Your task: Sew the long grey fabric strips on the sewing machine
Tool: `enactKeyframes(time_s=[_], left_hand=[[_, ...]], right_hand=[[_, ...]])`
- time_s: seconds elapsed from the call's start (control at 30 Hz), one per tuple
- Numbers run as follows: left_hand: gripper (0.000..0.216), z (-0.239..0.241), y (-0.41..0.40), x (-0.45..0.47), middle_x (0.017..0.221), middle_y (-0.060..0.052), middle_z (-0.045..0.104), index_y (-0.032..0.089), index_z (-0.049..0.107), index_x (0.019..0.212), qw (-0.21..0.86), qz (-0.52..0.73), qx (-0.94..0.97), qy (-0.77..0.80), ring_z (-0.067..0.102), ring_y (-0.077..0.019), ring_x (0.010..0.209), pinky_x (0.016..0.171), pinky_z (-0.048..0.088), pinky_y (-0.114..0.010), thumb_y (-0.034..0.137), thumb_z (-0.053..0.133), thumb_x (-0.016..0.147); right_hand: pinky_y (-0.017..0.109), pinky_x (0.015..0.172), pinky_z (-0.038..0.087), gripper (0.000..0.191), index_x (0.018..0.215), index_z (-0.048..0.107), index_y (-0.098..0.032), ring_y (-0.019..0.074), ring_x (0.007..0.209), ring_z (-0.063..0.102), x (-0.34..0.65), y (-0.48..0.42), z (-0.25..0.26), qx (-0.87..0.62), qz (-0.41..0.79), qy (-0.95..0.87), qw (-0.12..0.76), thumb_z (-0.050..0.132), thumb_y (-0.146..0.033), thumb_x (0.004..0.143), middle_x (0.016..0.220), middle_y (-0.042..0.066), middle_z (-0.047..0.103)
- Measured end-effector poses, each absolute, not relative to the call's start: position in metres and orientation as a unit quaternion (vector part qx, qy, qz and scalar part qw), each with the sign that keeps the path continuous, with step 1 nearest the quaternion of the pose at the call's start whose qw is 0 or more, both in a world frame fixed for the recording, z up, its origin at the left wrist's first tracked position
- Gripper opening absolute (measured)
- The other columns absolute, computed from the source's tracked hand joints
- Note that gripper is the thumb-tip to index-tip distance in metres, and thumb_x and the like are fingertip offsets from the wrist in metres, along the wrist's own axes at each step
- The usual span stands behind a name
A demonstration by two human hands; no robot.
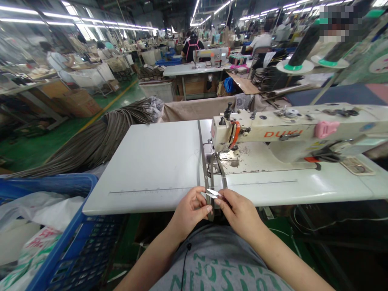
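Note:
At the front edge of the sewing table (157, 157), my left hand (190, 208) pinches a narrow grey-brown fabric strap (204, 161). The strap runs back across the tabletop, and its near end hangs past the edge. My right hand (241, 208) is closed around small thread snips (213, 193), whose pointed silver blades face left and lie against the strap by my left fingers. More of the strap loops up to the presser foot area of the sewing machine (260, 133), just beyond my hands. My right fingers hide the handles of the snips.
Left of the table stands a blue plastic crate (72, 230) with white bags inside. A large bundle of long straps (100, 133) drapes behind it. Thread cones (306, 48) rise at the back right. Farther off, several people sit at other machines.

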State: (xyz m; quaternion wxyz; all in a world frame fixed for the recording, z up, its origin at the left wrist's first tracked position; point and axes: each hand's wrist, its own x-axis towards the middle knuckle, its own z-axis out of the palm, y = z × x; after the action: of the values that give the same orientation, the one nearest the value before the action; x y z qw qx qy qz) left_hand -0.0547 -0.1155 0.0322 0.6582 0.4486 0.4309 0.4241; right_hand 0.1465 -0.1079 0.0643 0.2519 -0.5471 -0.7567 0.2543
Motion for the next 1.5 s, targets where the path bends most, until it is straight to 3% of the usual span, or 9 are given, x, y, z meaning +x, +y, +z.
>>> enactKeyframes(time_s=[0.2,0.5,0.77,1.27,1.5], left_hand=[[0.053,0.039,-0.117,-0.055,0.088,0.004,0.055,0.022,0.055,0.124,0.664,0.418,0.445,0.432,0.072,-0.0165,0.077,0.07,0.059,-0.029,0.037,0.083,0.082],[0.061,0.041,-0.118,-0.057,0.092,0.004,0.054,0.022,0.05,0.112,0.615,0.44,0.388,0.527,0.072,-0.0164,0.07,0.064,0.063,-0.033,0.043,0.089,0.07],[0.045,0.048,-0.121,-0.061,0.096,-0.007,0.067,0.014,0.064,0.105,0.652,0.412,0.38,0.51,0.069,-0.02,0.088,0.077,0.065,-0.039,0.044,0.082,0.076],[0.043,0.052,-0.124,-0.056,0.102,-0.01,0.071,0.016,0.071,0.109,0.708,0.408,0.371,0.441,0.068,-0.0206,0.089,0.079,0.063,-0.039,0.044,0.085,0.079],[0.039,0.054,-0.125,-0.054,0.102,-0.009,0.069,0.017,0.072,0.109,0.715,0.404,0.377,0.428,0.068,-0.0199,0.089,0.081,0.062,-0.039,0.042,0.083,0.081]], right_hand=[[0.032,0.065,0.045,0.031,0.085,0.061,-0.024,0.0237,0.07,0.066,0.146,-0.107,0.063,-0.545,0.213,-0.77,0.254,0.043,-0.039,0.106,0.079,0.006,0.072],[0.031,0.065,0.047,0.03,0.087,0.061,-0.024,0.0224,0.071,0.066,0.145,-0.109,0.066,-0.564,0.292,-0.728,0.258,0.047,-0.045,0.104,0.08,0.005,0.072],[0.029,0.063,0.043,0.026,0.083,0.06,-0.023,0.0209,0.069,0.065,0.136,-0.112,0.067,-0.531,0.33,-0.751,0.211,0.049,-0.038,0.102,0.075,0.003,0.07],[0.03,0.062,0.04,0.026,0.084,0.058,-0.024,0.0224,0.07,0.067,0.139,-0.111,0.063,-0.556,0.255,-0.765,0.202,0.047,-0.036,0.104,0.076,0.004,0.072],[0.031,0.062,0.039,0.034,0.082,0.058,-0.024,0.0223,0.068,0.065,0.139,-0.111,0.06,-0.546,0.192,-0.786,0.217,0.04,-0.037,0.107,0.075,0.005,0.07]])
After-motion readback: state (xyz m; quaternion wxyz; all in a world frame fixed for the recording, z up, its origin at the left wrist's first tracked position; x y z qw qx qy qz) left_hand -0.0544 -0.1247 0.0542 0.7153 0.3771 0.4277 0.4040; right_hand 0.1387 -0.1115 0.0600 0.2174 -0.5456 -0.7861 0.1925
